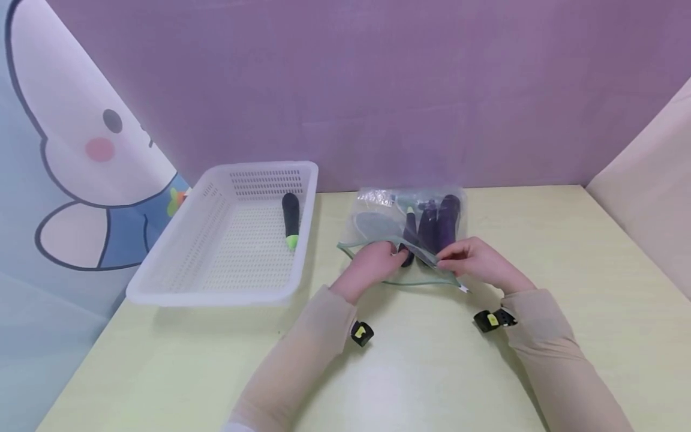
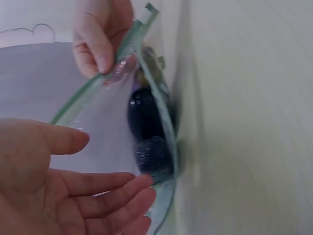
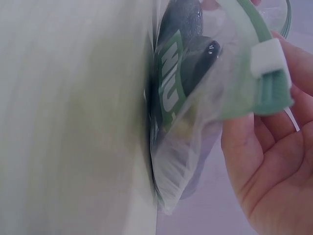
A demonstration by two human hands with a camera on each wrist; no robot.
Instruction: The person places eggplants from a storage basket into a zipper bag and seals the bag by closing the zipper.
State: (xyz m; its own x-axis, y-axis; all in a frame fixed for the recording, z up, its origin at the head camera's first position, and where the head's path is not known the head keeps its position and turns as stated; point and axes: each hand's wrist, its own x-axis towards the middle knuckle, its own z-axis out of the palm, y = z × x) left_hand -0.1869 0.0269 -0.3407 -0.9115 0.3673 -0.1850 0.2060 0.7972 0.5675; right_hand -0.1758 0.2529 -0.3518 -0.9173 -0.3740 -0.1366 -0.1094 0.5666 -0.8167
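A clear zip bag [image 1: 378,227] with a green zip edge lies on the table, its mouth spread toward me. Inside are several dark eggplants [image 1: 448,219], one of them slimmer [image 1: 410,225] with a pale green tip. My right hand [image 1: 480,261] pinches the right part of the bag's rim, close to the white slider [image 3: 269,56]. At the left of the mouth is my left hand [image 1: 376,262], fingers extended and thumb apart in the left wrist view. Its fingertips [image 2: 142,181] come right up to the near end of a dark eggplant [image 2: 155,155].
A white perforated basket [image 1: 135,291] stands to the left on the table [image 1: 410,360]. A dark eggplant with a bright green tip [image 1: 291,216] lies along its right side. Behind the table hangs a purple backdrop [image 1: 378,90].
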